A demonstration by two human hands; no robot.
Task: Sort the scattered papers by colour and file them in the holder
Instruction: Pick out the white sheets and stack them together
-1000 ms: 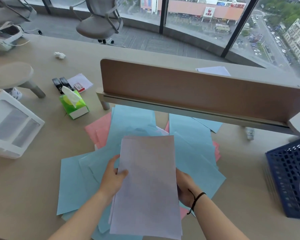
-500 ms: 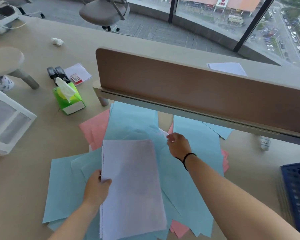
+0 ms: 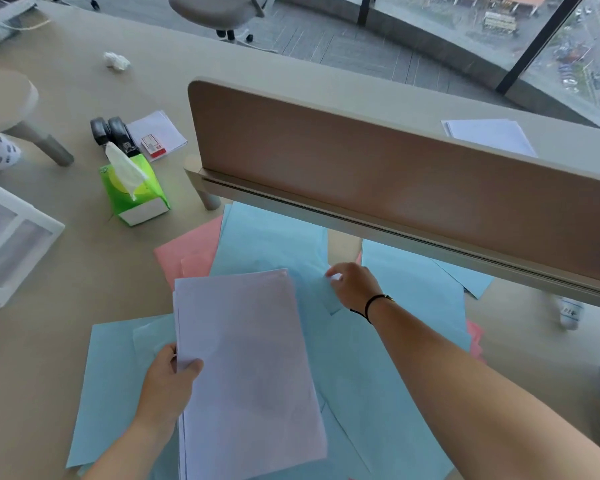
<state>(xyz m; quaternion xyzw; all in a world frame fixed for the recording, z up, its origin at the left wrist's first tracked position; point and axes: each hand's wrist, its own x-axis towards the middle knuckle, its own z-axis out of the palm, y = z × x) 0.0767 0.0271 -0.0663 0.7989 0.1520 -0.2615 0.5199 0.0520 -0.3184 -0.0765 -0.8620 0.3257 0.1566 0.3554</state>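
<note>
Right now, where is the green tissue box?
In the head view the green tissue box stands upper left on the desk, left of the divider panel, just in front of the black staplers.

No text can be read with certainty. A small card [image 3: 152, 145] with a red band, lying on a white booklet [image 3: 160, 131] at about ten o'clock, carries print too small to make out. A white bottle [image 3: 569, 311] lying on the desk [image 3: 66, 244] at about three o'clock bears a few dark marks on its label, blurred beyond reading. The green tissue box [image 3: 137, 195] shows no legible words.
</note>
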